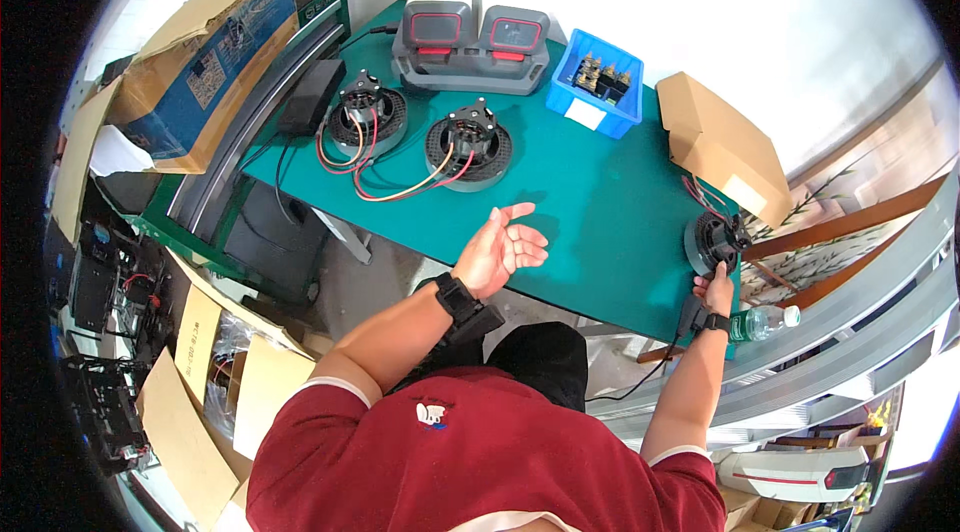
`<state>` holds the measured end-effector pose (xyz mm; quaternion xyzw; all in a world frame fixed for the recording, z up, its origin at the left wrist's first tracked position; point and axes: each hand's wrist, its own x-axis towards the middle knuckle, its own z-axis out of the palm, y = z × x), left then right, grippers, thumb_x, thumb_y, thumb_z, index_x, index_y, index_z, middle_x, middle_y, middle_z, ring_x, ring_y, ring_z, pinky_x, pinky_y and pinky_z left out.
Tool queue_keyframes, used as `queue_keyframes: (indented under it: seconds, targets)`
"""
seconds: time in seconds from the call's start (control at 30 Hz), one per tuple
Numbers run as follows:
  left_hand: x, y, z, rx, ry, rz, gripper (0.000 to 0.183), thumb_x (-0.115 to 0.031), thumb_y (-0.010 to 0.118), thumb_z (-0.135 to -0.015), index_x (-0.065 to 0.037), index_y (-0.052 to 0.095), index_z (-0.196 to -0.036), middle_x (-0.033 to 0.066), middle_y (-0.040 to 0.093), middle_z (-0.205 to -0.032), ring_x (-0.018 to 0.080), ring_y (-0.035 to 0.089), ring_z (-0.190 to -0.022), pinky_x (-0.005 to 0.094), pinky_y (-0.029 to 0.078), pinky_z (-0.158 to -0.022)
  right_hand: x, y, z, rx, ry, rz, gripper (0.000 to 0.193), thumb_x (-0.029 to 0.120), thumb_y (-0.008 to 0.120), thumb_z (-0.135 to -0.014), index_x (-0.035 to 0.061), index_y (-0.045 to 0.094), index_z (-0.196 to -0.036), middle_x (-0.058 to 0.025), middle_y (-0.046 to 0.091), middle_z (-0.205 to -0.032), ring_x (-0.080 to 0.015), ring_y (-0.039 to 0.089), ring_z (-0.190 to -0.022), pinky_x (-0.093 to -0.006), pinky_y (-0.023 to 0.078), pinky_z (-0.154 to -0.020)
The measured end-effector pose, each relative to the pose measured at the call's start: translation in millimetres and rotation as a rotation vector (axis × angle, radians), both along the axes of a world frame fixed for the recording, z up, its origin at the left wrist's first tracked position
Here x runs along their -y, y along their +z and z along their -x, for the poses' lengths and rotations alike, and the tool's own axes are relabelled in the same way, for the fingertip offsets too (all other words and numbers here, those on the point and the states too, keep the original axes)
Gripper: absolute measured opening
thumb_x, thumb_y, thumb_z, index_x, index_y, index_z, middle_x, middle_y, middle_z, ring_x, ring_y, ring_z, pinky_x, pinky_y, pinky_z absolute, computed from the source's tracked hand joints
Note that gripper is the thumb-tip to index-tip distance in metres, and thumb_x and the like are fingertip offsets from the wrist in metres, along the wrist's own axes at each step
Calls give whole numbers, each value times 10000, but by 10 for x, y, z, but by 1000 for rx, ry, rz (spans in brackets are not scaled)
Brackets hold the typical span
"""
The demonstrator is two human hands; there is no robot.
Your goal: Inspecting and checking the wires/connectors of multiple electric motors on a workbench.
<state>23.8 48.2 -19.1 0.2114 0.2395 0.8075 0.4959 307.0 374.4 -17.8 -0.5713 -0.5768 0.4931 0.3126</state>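
My left hand [502, 254] hovers palm up above the front edge of the green table mat [600, 222], fingers loosely spread and nothing in them. At the table's right end my right hand [715, 290] grips the near side of a round black motor unit [708, 244], which is tilted, with red wires [703, 194] trailing from its far side. Two similar motor units stand toward the left: one [468, 154] beyond my left hand and another [366, 117] farther left. Their red and yellow wires loop over the mat.
At the back stand a grey two-bay charger [470, 72] and a blue bin [597, 82] of small metal parts. A cardboard box [722, 144] sits at the far right, a plastic bottle [763, 323] nearer me. Left are a black power brick [312, 97], a drawer cabinet [215, 172] and open cartons [200, 372].
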Motion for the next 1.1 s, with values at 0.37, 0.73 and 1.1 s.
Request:
queue_keyframes:
  seconds: [0.37,0.73,1.1]
  targets:
    - [-37,-63,-38,-164,12,44,389,-308,371,-946,-43,355,-1230,127,575,-951,197,604,-832,311,497,-745,501,-31,265,-127,-244,-466,448,279,525,-880,-26,381,-1174,-26,485,-615,-85,409,-511,-224,338,-439]
    - [277,135,61,-222,228,243,98,-182,498,-901,-88,472,-909,85,537,-1066,188,558,-922,316,466,-745,1415,179,994,-76,387,-742,140,144,589,-834,21,549,-779,-61,558,-743,-146,514,-686,-261,420,-640]
    - [658,72,689,-141,465,400,453,-95,510,-865,-55,305,-1267,113,446,-1166,237,538,-984,334,482,-732,1689,182,2130,-182,710,-658,428,250,589,-834,14,472,-1172,-141,551,-1097,-213,504,-1045,-332,407,-866]
